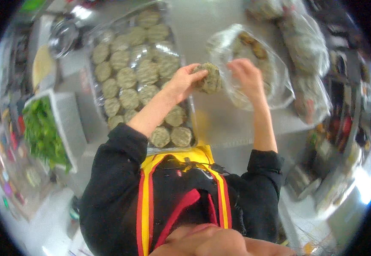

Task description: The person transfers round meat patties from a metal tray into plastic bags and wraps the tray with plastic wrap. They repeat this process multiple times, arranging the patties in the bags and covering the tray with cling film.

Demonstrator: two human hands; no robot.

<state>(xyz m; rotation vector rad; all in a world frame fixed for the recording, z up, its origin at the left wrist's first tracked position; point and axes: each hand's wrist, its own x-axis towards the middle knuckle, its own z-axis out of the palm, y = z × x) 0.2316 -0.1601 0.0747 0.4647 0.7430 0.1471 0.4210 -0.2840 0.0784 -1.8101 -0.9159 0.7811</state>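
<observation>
My left hand [184,80] grips a round, flat, mottled green-grey patty [210,78] by its left edge, thumb on top. To its right, my right hand [246,76] hangs over the near left part of a clear plastic bag [279,92]. Its fingers are blurred and bent, and whether they hold anything is unclear. Inside the bag lie more greenish pieces, with browner ones [257,49] toward the far side. Under my left forearm is a large plastic-lined tray [190,105], filled with rows of similar round patties [127,77]. The forearm hides part of the rows.
Several filled plastic bags [305,48] line the right side of the metal table [201,28]. At left stand a white basket [72,118] of green leaves [43,131] and a clear round container [63,36]. Crowded shelves [345,83] lie beyond on the right.
</observation>
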